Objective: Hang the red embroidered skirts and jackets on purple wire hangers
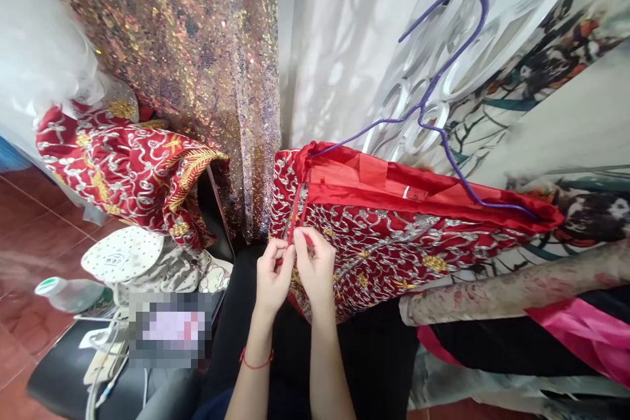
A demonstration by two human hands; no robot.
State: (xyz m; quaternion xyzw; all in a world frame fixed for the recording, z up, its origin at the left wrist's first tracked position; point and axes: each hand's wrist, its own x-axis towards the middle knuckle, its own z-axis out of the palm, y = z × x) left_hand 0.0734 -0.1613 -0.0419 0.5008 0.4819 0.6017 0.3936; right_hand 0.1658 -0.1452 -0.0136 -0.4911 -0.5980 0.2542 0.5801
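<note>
A red skirt-like garment (pixel 364 243) with silver and gold embroidery hangs in front of me, its red satin waistband (pixel 384 184) turned up. A purple wire hanger (pixel 433 88) is clipped or hooked along that waistband. From the garment's left end a thin red ribbon (pixel 294 207) runs down to my fingers. My left hand (pixel 274 275) pinches the ribbon. Close beside it, my right hand (pixel 315 266) is closed too, its fingertips at the same ribbon. The ends of the ribbon are hidden by my fingers.
Another red embroidered garment (pixel 132 157) drapes over a chair at left. A white polka-dot pouch (pixel 123 256), a plastic bottle (pixel 71 294) and white cables (pixel 105 367) lie below it. Behind hangs a sequinned cloth (pixel 197 46). Fabric rolls (pixel 482 292) lie at right.
</note>
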